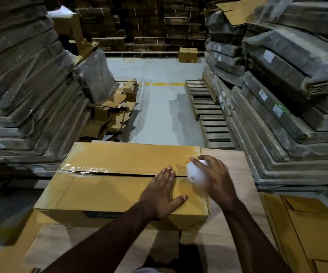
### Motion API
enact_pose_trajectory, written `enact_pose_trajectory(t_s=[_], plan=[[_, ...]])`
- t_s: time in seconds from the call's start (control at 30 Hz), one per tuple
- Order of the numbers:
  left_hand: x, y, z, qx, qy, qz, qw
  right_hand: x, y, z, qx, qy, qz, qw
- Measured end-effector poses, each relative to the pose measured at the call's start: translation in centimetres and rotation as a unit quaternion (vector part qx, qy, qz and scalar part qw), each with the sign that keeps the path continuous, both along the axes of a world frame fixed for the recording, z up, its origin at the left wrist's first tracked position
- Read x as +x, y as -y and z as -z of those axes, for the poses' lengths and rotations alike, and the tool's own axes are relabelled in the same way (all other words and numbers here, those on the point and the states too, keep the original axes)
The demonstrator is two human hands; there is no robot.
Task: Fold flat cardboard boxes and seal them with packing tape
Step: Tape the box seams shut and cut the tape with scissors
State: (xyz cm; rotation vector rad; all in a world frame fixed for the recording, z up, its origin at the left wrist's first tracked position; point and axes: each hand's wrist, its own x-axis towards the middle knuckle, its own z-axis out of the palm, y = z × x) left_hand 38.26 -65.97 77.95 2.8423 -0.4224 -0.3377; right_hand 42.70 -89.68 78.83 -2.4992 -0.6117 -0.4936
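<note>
Flat on the near flap of the cardboard box point(104, 186) lies the left hand point(162, 192), its fingers straight and together, thumb spread toward the right, fingertips reaching the seam where the two top flaps meet. That box sits closed on a pale wooden table point(236, 174), near and centre in the scene. Clear packing tape point(84, 169) covers the seam only at its left end, wrinkled and shiny; along the rest of the seam a dark gap shows between the flaps.

Far to the left rise tall wrapped stacks of flat cardboard point(21, 85). Beyond the box, left of the grey floor point(159, 107), loose cardboard scraps point(114, 111) lie in a heap.

Just right of the left hand, the right hand point(214, 176) curls its fingers round a white tape roll point(196, 175), held over the right end of the seam, close to the box's right edge. The roll is blurred, so whether it touches the cardboard cannot be told.

Farther right, wooden pallets point(206, 109) lie on the floor, and beyond them a small closed box point(188, 54) stands far back. More wrapped cardboard stacks point(289, 79) fill the right side. Near and right, flat unfolded boxes point(304, 229) lie beside the table.
</note>
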Motion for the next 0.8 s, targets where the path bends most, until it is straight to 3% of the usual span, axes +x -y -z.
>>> enact_pose_trajectory(t_s=[0.17, 0.3, 0.37, 0.5, 0.63, 0.8], plan=[[-0.1, -1.0, 0.0, 0.009, -0.009, -0.011, 1.0, -0.3, 1.7, -1.1, -0.073, 0.096, 0.036, 0.992], [-0.1, -1.3, 0.1, 0.007, -0.011, -0.016, 1.0, -0.5, 1.7, -0.7, 0.1, -0.029, 0.088, 0.991], [0.0, -1.0, 0.0, 0.009, -0.005, -0.02, 1.0, -0.5, 1.8, 0.2, 0.143, -0.047, 0.073, 0.986], [-0.1, 2.1, -0.7, -0.011, -0.011, 0.024, 1.0, -1.0, 1.7, 1.1, 0.127, -0.059, 0.036, 0.989], [0.0, 4.1, 0.0, 0.027, -0.023, 0.07, 0.997, -0.4, 2.5, 0.8, 0.085, -0.006, 0.033, 0.996], [0.3, 3.3, 0.7, 0.052, -0.006, 0.091, 0.995, -0.3, 5.4, 2.5, 0.035, 0.0, 0.098, 0.995]])
